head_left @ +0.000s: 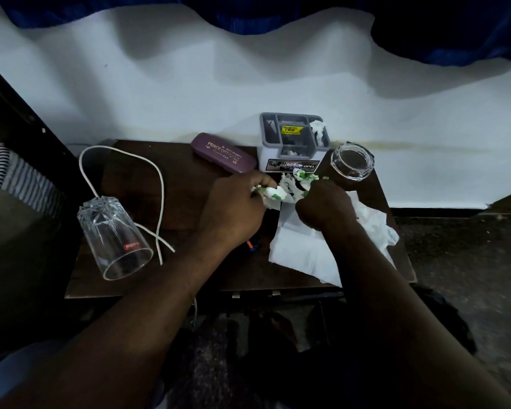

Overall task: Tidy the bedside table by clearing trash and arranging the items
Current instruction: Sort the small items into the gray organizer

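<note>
On the dark wooden bedside table [177,184], both hands grip a crumpled white and green wrapper [286,187]. My left hand [233,205] pinches its left end and my right hand [322,205] holds its right end. Beneath my right hand lies a flat white tissue [301,246] with a crumpled part at its right. A clear drinking glass [112,237] lies on its side at the table's left. A purple spectacle case [223,153] sits at the back. A grey organiser box [292,143] with white scraps inside stands behind the wrapper.
A white cable [160,184] loops across the table's left half. A glass ashtray [351,160] sits at the back right corner. A small blue and orange object [252,245] peeks from under my left wrist. A white wall and blue curtain are behind; a bed edge is on the left.
</note>
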### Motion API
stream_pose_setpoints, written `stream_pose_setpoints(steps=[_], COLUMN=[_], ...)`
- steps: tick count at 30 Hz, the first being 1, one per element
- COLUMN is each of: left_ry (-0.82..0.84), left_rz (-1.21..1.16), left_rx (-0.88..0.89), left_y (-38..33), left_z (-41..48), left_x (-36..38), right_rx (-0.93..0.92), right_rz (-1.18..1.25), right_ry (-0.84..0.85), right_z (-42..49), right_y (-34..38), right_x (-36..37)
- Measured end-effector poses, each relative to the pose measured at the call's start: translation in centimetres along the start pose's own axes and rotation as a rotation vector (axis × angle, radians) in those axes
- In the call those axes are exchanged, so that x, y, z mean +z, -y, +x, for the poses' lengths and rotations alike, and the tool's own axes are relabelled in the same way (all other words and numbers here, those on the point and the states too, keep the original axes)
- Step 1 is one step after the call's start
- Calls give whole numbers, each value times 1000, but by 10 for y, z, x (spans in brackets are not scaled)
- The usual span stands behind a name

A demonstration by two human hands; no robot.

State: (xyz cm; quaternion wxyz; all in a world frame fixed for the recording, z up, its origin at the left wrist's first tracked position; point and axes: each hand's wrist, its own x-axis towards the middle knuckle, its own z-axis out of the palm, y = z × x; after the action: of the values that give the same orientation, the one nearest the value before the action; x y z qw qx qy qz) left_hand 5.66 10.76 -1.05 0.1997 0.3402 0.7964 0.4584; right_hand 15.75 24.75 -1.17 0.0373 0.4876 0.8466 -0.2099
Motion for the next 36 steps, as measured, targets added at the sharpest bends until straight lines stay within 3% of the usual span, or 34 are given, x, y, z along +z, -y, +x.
stream_pose_setpoints(steps=[8, 16, 24, 32, 36], left_ry=[-33, 5, -33, 6, 14], left_rz=[-94, -167, -138, -71, -34], left_rx=[-92, -140, -194, -198, -196], left_y=[-6, -9, -8, -5, -5], left_z=[3, 2, 4, 4, 4], left_x=[-6, -4, -11, -9, -10], right_rx=[-67, -35, -70, -92, -123], right_rz=[4, 2, 19, 4, -38], right_ry=[-151, -37, -152, 13, -15], right_z=[6, 5, 11, 17, 19], right_y=[-2, 0, 1, 0, 1], right_x=[-8, 6, -7, 7, 11])
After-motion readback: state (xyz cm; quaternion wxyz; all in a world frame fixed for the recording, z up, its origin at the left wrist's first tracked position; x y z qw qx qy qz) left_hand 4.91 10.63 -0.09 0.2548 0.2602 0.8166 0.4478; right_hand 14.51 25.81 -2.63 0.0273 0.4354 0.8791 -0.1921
